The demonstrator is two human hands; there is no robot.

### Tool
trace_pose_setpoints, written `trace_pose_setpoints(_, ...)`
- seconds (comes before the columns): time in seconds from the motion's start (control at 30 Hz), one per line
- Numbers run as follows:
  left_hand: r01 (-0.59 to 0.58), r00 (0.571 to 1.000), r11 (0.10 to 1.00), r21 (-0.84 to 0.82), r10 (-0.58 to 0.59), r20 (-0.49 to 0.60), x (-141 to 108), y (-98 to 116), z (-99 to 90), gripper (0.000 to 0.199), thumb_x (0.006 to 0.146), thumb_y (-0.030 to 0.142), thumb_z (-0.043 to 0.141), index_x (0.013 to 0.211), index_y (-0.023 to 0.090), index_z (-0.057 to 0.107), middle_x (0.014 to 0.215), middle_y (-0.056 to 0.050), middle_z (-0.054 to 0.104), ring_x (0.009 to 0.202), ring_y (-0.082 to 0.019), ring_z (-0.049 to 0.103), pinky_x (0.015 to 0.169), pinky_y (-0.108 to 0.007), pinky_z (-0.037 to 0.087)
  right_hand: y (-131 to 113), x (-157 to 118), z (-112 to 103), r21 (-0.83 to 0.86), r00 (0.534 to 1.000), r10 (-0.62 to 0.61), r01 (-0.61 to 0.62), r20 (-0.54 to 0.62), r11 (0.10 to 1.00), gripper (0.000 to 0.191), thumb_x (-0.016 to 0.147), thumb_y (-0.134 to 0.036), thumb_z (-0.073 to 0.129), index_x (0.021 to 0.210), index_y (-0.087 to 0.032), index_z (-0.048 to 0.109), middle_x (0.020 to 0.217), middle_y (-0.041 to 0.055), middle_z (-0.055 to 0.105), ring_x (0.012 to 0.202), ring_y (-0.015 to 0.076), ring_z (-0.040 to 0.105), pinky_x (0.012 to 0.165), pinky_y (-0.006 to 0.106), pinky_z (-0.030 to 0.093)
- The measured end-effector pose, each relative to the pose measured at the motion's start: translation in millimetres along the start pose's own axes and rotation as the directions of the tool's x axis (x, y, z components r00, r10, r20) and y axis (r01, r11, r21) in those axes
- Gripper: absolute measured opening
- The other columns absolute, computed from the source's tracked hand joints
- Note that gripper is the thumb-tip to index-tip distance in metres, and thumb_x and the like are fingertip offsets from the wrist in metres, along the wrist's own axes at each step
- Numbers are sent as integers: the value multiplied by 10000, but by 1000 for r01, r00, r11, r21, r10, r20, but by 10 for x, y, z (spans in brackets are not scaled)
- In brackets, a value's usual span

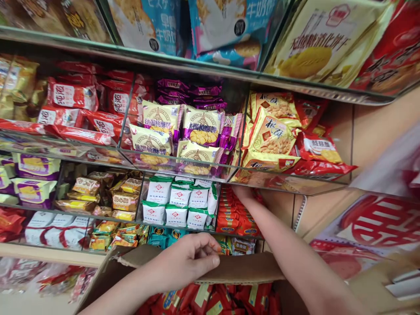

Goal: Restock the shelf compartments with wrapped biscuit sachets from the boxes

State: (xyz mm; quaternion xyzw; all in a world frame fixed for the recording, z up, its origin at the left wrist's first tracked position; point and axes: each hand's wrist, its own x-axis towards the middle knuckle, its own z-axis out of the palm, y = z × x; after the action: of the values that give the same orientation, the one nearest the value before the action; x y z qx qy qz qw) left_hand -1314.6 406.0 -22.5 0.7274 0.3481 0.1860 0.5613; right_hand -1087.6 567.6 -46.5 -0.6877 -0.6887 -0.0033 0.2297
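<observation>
At the bottom centre, an open cardboard box [249, 267] holds red snack packets [213, 299]. My left hand [197, 258] is over the box's upper flap, its fingers curled and thumb bent toward them; whether anything is between them is hidden. My right arm reaches up into a shelf compartment of small red packets [229, 216]. My right hand [242, 191] is at the top of that compartment, its fingers hidden beneath the shelf above. White packets with green edges [179, 197] sit in the compartment to its left.
Above are shelves with clear fronts [177, 168], holding cream and purple biscuit packets [201, 127], yellow packets [274, 133] and red packets [74, 96]. Larger bags [305, 48] fill the top shelf. A red and white package [380, 223] is at the right.
</observation>
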Motion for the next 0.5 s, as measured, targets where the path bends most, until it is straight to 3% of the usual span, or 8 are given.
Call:
trace_pose_setpoints(0.23,29,999,998,57,-31,38,30,20,11,256,771,402,460,865,174,528,641,41,427,587,-87,368,529,-185,293,76,-36,113,-13,1000,-20,20,-18,1000,427,805,-316,403,1201,-157,421,1227,84,455,1192,251,298,995,389,178)
trace_pose_setpoints(0.5,21,999,999,37,-22,29,33,6,-1,270,746,410,494,867,173,539,634,39,437,575,-88,377,523,-181,308,40,-87,-13,-17,999,-11,11,-31,1000,353,811,-306,406,1128,-178,493,1170,86,506,1138,266,367,968,399,207)
